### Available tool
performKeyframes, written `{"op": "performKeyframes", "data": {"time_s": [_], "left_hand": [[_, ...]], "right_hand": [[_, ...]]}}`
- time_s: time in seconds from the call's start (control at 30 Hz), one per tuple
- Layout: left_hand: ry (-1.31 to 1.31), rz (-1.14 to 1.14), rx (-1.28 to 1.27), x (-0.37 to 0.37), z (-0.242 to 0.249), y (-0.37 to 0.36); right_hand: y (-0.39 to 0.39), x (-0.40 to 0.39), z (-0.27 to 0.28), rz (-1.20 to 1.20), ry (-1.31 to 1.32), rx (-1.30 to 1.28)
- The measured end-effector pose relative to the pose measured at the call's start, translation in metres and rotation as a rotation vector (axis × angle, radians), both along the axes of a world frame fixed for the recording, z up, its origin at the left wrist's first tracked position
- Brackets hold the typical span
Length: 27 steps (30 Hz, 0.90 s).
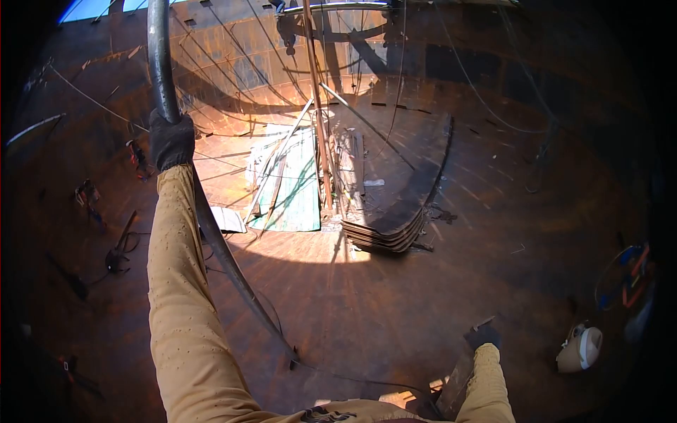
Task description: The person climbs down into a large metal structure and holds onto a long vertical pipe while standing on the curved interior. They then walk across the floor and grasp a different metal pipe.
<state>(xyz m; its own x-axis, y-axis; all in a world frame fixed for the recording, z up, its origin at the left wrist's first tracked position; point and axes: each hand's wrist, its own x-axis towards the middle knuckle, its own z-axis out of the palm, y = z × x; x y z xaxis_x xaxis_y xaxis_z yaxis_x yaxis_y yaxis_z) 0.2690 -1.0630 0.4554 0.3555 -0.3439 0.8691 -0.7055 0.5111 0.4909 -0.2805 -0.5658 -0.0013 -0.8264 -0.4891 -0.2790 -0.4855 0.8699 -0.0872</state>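
My left hand [171, 139], in a black glove, is wrapped round a long grey metal pipe [161, 60]. Above the fist the pipe goes up out of view; below, it slants down to the right and ends low near the rusty floor. At lower right my right hand [485, 338], also in a dark glove, is closed and in shadow. A short pale metal piece [484, 323] sticks out at its fingers, but I cannot tell what the hand grips. A flat brownish piece [457, 386] lies right beside that forearm.
Stacked curved metal plates [384, 236] lie mid-floor beside green sheeting [300, 183] and an upright rusty post [317, 106]. A white welding helmet [580, 349] sits at right. Cables and tools [116, 257] are scattered at left. A curved rusty wall [465, 67] surrounds the floor.
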Motion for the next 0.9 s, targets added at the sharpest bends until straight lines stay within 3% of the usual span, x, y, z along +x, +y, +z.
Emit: {"op": "performKeyframes", "data": {"time_s": [0.17,0.27,0.9], "left_hand": [[0.001,-0.006,-0.035,0.001,-0.001,-0.007],[0.011,0.015,-0.007,0.000,-0.001,-0.005],[0.015,0.035,0.016,-0.008,0.002,0.015]], "right_hand": [[0.005,0.002,-0.003,0.051,0.040,-0.100],[0.000,0.010,0.017,-0.004,-0.029,-0.025],[0.000,-0.002,-0.002,0.019,0.001,-0.004]]}}
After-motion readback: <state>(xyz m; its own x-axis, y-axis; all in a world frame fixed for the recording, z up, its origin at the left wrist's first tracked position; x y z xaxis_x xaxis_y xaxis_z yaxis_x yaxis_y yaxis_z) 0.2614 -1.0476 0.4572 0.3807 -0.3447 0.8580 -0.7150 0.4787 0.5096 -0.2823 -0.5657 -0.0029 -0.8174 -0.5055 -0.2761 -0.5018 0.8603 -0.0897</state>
